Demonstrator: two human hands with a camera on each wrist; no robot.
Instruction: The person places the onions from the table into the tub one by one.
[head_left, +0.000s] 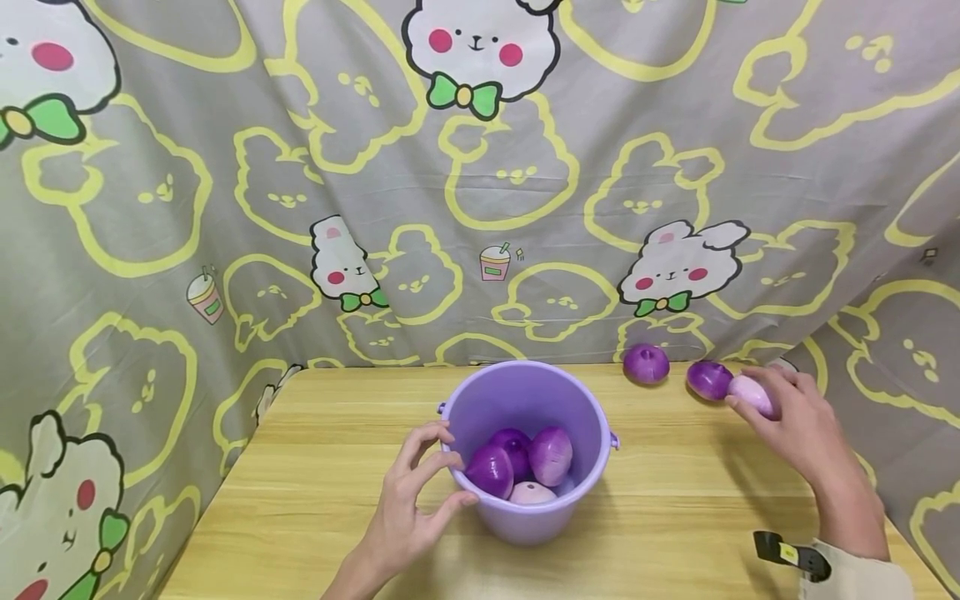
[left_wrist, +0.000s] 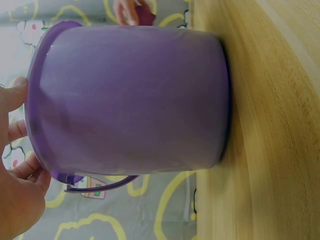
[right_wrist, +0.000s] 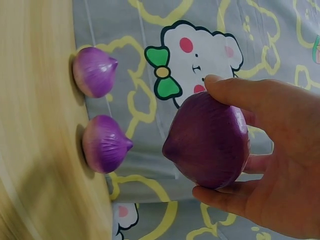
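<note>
My left hand (head_left: 405,496) grips the near-left rim of a purple bucket (head_left: 525,527), fingertips over the edge and thumb outside. The left wrist view shows the bucket wall (left_wrist: 130,100) and its handle (left_wrist: 102,187) hanging down one side. Several purple onions lie in the bottom, one (head_left: 551,457) on the right and another (head_left: 491,472) on the left. Off at the right, my right hand (head_left: 802,421) holds a purple onion (right_wrist: 207,142) between thumb and fingers, above the table. Its pale end (head_left: 752,396) faces the head camera.
Two more onions stand at the table's back edge, one (head_left: 647,365) left of the other (head_left: 708,380). A grey curtain (head_left: 420,192) with rabbit prints hangs right behind the wooden table (head_left: 322,433). A black strap (head_left: 791,554) sticks out from the right sleeve.
</note>
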